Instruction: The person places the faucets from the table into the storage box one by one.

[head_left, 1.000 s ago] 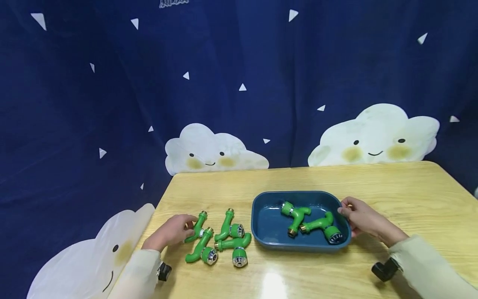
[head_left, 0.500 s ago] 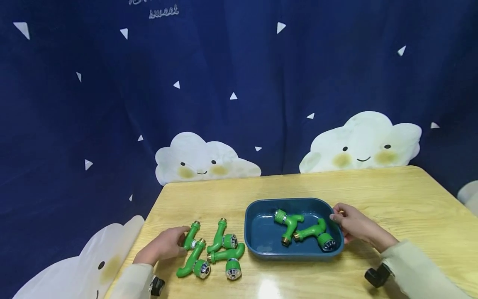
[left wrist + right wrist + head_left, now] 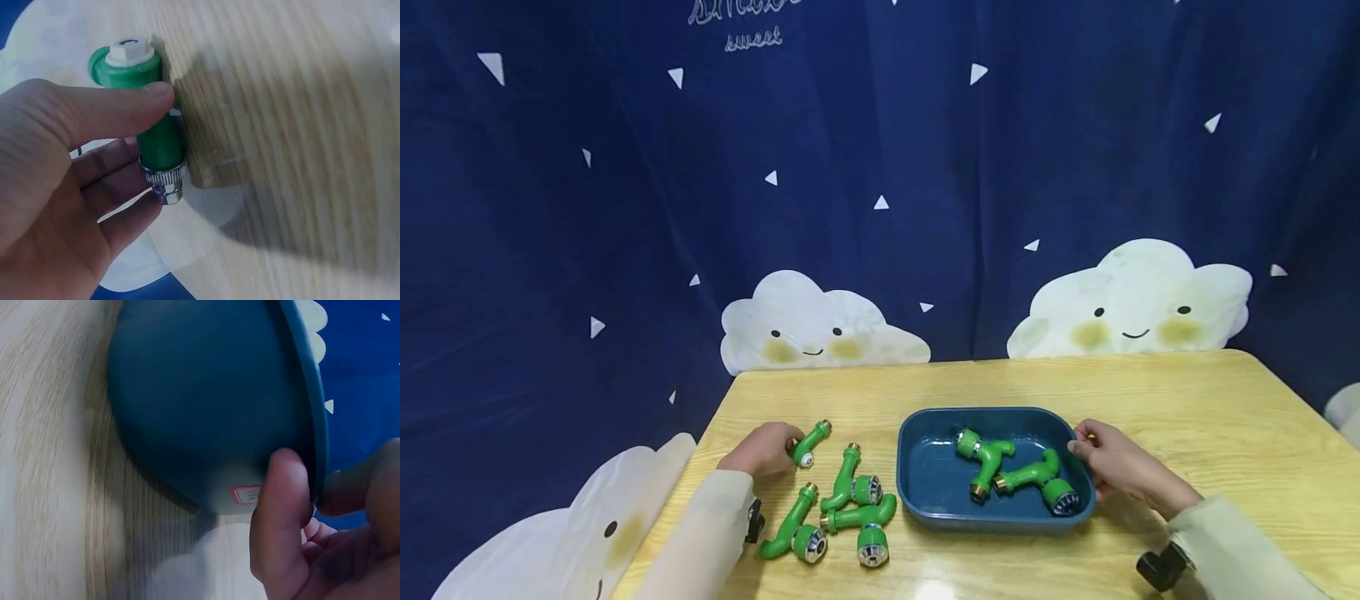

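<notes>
My left hand (image 3: 767, 448) grips a green faucet (image 3: 811, 444) at the left of the table. The left wrist view shows my thumb across the green body (image 3: 159, 144), with fingers behind it. Its top is a white hexagonal piece rather than a knob, and a knurled metal end points down. My right hand (image 3: 1120, 462) pinches the right rim of a dark blue plastic basin (image 3: 925, 517), thumb on one side and fingers on the other. Inside the basin lie two green faucets, one with its knob to the back (image 3: 988, 458) and one with its knob to the front (image 3: 1041, 477).
Between left hand and basin, three more green faucets lie close together: a front left one (image 3: 793, 525), a back one (image 3: 847, 483) and a right one (image 3: 865, 521). The wooden table (image 3: 985, 387) ends at a dark blue curtain (image 3: 850, 125). The basin wall bears a small label (image 3: 245, 494).
My left hand has lifted the faucet and moved it back, away from the front left faucet, turning its white top toward me. My right hand stays on the basin's rim. The head view has shifted.
</notes>
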Demonstrator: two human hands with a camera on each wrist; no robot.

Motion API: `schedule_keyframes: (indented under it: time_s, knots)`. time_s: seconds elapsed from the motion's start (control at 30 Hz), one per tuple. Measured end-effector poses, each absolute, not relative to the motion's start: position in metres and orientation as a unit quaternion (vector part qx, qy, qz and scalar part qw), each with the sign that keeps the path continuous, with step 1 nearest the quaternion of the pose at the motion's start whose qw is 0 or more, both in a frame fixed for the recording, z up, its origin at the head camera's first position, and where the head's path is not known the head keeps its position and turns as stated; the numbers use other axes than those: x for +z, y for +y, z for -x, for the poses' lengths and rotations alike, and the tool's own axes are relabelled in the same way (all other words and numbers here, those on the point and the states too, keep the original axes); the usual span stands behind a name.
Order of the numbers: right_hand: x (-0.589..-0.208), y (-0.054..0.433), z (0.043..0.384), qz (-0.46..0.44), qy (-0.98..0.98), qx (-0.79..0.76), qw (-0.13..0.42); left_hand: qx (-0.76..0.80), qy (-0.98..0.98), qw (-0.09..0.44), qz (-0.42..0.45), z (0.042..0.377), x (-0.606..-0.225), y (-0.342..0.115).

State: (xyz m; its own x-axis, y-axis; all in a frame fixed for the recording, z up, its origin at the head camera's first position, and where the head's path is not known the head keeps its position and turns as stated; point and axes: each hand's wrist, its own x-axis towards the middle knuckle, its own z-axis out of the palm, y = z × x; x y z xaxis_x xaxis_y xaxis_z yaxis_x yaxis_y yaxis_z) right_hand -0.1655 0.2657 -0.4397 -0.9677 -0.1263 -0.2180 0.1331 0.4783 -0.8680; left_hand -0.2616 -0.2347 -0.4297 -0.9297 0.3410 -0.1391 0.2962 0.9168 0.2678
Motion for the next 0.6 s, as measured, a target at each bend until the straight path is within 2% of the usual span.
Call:
schedule_keyframes:
  time_s: [0.27, 0.6]
  knots:
    - [-0.4373, 0.2622, 0.1689, -0.020, 0.858, -0.496, 0.129, 0.116, 0.979, 0.099, -0.138, 0.2679, -0.4287, -0.2314]
    - [-0.4387, 0.2646, 0.1667, -0.011, 0.849, -0.513, 0.131, 0.122, 0.976, 0.089, -0.160, 0.2681, -0.4372, -0.2342]
